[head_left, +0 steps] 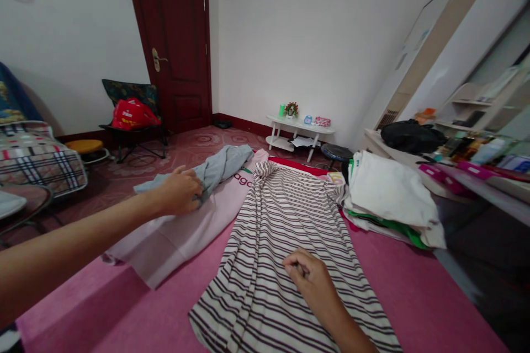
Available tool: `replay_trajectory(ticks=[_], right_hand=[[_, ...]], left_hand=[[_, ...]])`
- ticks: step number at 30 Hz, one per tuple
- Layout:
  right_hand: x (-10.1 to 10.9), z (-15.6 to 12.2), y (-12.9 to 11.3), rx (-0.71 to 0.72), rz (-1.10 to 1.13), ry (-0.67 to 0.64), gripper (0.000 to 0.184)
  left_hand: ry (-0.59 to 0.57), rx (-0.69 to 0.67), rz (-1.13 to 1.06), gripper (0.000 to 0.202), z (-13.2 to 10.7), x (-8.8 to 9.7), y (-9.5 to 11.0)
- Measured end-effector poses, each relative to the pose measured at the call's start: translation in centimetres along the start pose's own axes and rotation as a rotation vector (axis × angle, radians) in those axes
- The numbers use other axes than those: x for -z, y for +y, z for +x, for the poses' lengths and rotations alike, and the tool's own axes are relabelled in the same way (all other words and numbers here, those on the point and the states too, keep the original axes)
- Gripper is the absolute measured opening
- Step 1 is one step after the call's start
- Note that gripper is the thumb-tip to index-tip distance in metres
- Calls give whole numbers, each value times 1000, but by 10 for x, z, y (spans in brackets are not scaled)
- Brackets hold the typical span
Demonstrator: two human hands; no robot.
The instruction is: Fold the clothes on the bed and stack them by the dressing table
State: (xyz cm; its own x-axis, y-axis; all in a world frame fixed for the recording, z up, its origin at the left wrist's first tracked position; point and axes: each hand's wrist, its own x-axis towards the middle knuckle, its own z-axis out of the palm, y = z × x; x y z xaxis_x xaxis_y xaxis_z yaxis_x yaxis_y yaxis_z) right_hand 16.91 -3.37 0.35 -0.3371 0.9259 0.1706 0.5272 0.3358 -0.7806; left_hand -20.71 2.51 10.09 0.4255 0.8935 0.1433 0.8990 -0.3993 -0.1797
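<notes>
A white striped shirt with dark lines lies spread over the pink bed cover, its left side folded inward lengthwise. Over its lower middle is my right hand, fingers curled in toward the thumb, with no cloth visible in it. My left hand reaches out to a crumpled grey garment, its bent fingers closed on the near part of the cloth; the fingertips are partly hidden. Under the grey garment, a pale pink shirt with dark lettering lies left of the striped one.
A stack of folded white and green clothes sits at the right on the pink cover. Beyond it is a cluttered desk with a black bag. A low white table, a folding chair and a dark red door are farther back.
</notes>
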Motion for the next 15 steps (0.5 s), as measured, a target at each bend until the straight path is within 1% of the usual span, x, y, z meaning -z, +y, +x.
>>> replay_trajectory(ticks=[2,4,5,7,10,11,12,13,15], right_hand=[[1,0,-2,-1,-2,4,16],[2,-1,-4,2,-3,5,16],[2,-1,-5,2,-5,5,16],[3,-1,-6,-4,-8,2,17],[3,-1,-7,-7,-3,4,17],[3,-2,-6,-1,-1,5,17],[3,-2,-6,7,-1,4,17],[3,-2,-6,16,-4,4,17],[3,-3,-5,28,-13,6,17]], left_hand=[[20,-15,25,15,5,3,12],[49,-39,-51,19,9,4,30],[54,-59,-114,21,9,3,42],[21,-117,-250,22,5,-2,71],[-32,-252,-422,21,-9,-10,115],[-39,-316,-454,25,-14,-12,127],[-43,-386,-475,34,-18,-13,136],[-51,-453,-481,46,-21,-12,143],[-89,-563,-454,66,-25,-11,149]])
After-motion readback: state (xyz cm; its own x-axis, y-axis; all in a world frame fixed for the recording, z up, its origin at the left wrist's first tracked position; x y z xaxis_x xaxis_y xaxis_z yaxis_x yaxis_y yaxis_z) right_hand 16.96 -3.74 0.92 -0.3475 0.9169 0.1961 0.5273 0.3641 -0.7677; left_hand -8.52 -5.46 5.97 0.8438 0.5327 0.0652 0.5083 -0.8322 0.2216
